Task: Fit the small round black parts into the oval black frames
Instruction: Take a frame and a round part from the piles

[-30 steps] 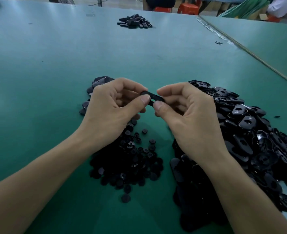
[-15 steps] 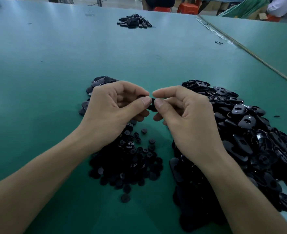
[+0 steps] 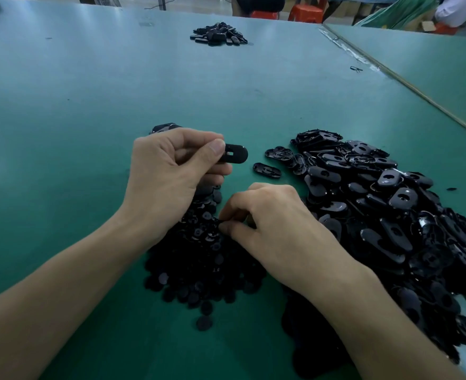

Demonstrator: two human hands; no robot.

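Note:
My left hand [image 3: 168, 171] pinches an oval black frame [image 3: 234, 153] between thumb and fingers and holds it above the green table. A small square hole shows in the frame. My right hand [image 3: 270, 229] is down on the pile of small round black parts [image 3: 198, 259], with thumb and forefinger pinching at one round part [image 3: 220, 223] on top of the pile. A large heap of oval black frames [image 3: 391, 215] lies to the right.
A single oval frame [image 3: 267, 170] lies loose between my hands and the heap. A few black pieces [image 3: 163, 128] peek out behind my left hand. Another small pile of black parts [image 3: 219, 34] sits far back. A table seam [image 3: 407, 86] runs diagonally on the right.
My right hand has let go of the frame and dropped to the pile of round parts. My left hand keeps the frame, now raised slightly and held alone.

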